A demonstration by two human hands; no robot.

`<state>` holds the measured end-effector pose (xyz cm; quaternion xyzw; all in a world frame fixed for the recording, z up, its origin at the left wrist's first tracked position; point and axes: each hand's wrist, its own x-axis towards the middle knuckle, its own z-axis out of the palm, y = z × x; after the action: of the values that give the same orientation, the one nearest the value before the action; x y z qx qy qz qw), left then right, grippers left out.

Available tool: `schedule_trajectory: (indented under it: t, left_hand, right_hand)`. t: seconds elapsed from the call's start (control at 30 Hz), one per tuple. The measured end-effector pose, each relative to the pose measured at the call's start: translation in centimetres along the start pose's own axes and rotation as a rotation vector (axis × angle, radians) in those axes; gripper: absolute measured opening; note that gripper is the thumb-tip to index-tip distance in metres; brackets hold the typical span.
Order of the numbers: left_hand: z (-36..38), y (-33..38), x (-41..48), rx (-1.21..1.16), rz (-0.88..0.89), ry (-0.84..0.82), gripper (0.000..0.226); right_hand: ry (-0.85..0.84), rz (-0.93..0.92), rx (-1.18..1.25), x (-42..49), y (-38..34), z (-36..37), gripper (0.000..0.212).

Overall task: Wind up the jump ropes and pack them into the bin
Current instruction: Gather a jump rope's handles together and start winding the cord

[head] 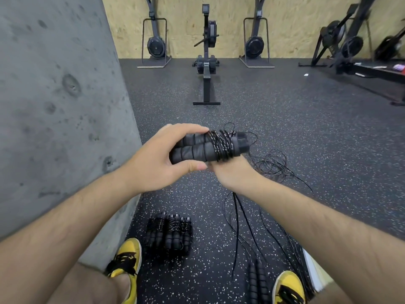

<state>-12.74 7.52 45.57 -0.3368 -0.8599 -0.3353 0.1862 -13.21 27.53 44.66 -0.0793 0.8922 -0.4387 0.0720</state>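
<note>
The jump rope (pixel 210 147) was held up in front of the body in the head view, its two handles laid side by side with their long axis running left to right, a little raised toward the right. The left hand (pixel 157 159) was curled round the left ends of the handles, fingers over the top and thumb (pixel 195 166) beneath, so the handles projected to the right of those fingers. Cord was seen wound in several turns round the right half of the pair, just beyond the left fingertips. The right hand (pixel 230 172) was placed directly below the wound part, touching it from underneath; its fingers were hidden behind the handles, so whether cord was pinched there could not be told. The tail of cord hung from the right end, below and to the right of both hands, to a loose tangle (pixel 274 165) on the floor.

The right hand was judged the nearer to the free cord, so further turns would be laid on by it while the handles were steadied by the left.

Well below the fingers, beside the left shoe (pixel 129 255), a finished bundle pile (pixel 169 235) lay on the floor. Unwound ropes (pixel 252 238) lay below the right forearm. A pale edge (pixel 311 270) showed near the right shoe; whether it was the bin could not be told.
</note>
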Motion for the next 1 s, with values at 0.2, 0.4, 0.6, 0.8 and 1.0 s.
schedule_trajectory:
  t: [0.2, 0.4, 0.6, 0.8, 1.0]
  left_hand:
    - [-0.5, -2.7, 0.8, 0.177, -0.051, 0.093, 0.067]
    - [-1.3, -6.5, 0.7, 0.436, -0.144, -0.025, 0.068]
    - [-0.7, -7.1, 0.2, 0.525, -0.119, -0.123, 0.069]
    - [0.4, -5.2, -0.1, 0.475, -0.016, -0.257, 0.068]
    - [0.6, -2.5, -0.3, 0.302, 0.068, -0.342, 0.062]
  right_hand:
    - [-0.093, -0.161, -0.119, -0.9, -0.6, 1.3, 0.032]
    - [-0.047, -0.314, -0.605, -2.8, -1.8, -0.7, 0.031]
    - [0.193, -0.586, -0.950, -3.3, -2.6, -2.3, 0.024]
    - [0.367, -0.770, -0.984, -0.3, -1.2, -3.9, 0.018]
    - [0.381, -0.805, -0.892, 1.9, -0.2, -5.4, 0.042]
